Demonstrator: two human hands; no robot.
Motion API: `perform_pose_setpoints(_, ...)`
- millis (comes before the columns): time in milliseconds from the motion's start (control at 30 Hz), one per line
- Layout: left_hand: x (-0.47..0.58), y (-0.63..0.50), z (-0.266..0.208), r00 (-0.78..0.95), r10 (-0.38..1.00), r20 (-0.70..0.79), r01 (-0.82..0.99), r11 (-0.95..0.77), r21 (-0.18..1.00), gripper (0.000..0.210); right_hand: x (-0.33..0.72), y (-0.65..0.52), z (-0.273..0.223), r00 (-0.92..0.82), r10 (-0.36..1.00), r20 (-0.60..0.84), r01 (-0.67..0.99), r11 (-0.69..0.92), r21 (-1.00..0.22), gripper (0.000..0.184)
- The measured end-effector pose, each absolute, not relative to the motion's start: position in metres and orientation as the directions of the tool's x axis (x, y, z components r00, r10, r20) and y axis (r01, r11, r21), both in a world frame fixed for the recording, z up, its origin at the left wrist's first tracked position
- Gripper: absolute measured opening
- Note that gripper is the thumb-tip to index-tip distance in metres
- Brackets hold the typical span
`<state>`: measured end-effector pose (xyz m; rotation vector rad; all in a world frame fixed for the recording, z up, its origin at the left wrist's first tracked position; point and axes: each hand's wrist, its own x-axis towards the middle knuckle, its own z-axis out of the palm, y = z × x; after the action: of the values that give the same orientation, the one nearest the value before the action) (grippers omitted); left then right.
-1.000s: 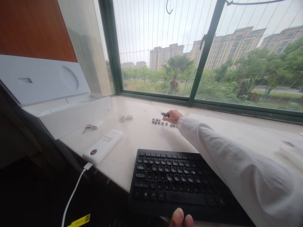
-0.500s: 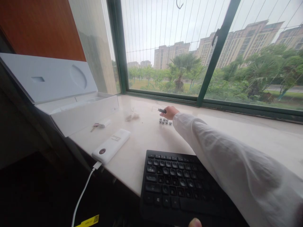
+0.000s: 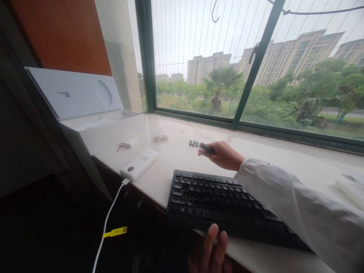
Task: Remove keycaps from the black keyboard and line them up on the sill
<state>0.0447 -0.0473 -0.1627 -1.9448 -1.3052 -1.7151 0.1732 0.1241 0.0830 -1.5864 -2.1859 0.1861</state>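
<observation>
My right hand (image 3: pixel 223 154) reaches over the surface behind the keyboard, its fingers closed around the dark handle of a keycap puller (image 3: pixel 207 148). Just left of its tip lies a small cluster of keycaps (image 3: pixel 193 143) in short rows. The black keyboard (image 3: pixel 224 218) lies at the front edge of the sill, with bare sockets among its left keys. Its right part is covered by my white sleeve (image 3: pixel 278 189). Below the keyboard's front edge, my left hand (image 3: pixel 212 248) has its fingertips drawn together; whatever is between them is too dark to make out.
A white power bank (image 3: pixel 139 165) with a plugged-in white cable (image 3: pixel 109 212) lies at left. Behind it are a small white item with a key (image 3: pixel 126 145), a crumpled pale thing (image 3: pixel 160 137) and an open white box (image 3: pixel 113 132). A window (image 3: pixel 196 91) borders the sill.
My right hand has drawn back toward me from beyond the keycaps, with the keycap puller still in it. More of my left hand shows now. The view has shifted.
</observation>
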Motion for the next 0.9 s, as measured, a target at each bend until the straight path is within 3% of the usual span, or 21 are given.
perform_pose_setpoints(167,0.036,-0.051,-0.143,0.069,0.549,0.833,0.727,-0.599,0.335,0.06,0.166,0.071,0.086,-0.245,0.936,0.252,0.719,0.35,-0.6,0.054)
perform_pose_setpoints(267,0.03,-0.056,-0.133,0.119,0.579,0.807,0.724,-0.607,0.329,0.058,0.163,0.051,0.081,-0.165,0.936,0.31,0.687,0.335,-0.645,0.059)
perform_pose_setpoints(400,0.033,-0.059,-0.131,0.11,0.593,0.797,0.711,-0.608,0.354,0.053,0.155,0.028,0.067,-0.086,0.889,0.45,0.766,0.348,-0.541,0.061)
perform_pose_setpoints(467,0.036,-0.061,-0.131,0.08,0.596,0.799,0.715,-0.593,0.37,0.049,0.152,0.017,0.057,-0.028,0.847,0.531,0.89,0.263,-0.373,0.057)
perform_pose_setpoints(567,0.04,-0.063,-0.13,0.042,0.63,0.775,0.71,-0.565,0.421,0.048,0.152,0.005,0.043,-0.097,0.82,0.564,0.956,0.235,-0.177,0.047)
perform_pose_setpoints(767,0.041,-0.07,-0.121,0.035,0.697,0.716,0.683,-0.539,0.492,0.049,0.157,-0.005,0.029,-0.167,0.68,0.714,0.916,0.374,-0.142,0.038)
perform_pose_setpoints(900,0.042,-0.07,-0.117,0.009,0.722,0.692,0.666,-0.52,0.535,0.046,0.158,-0.002,0.027,-0.138,0.681,0.719,0.861,0.442,-0.254,0.034)
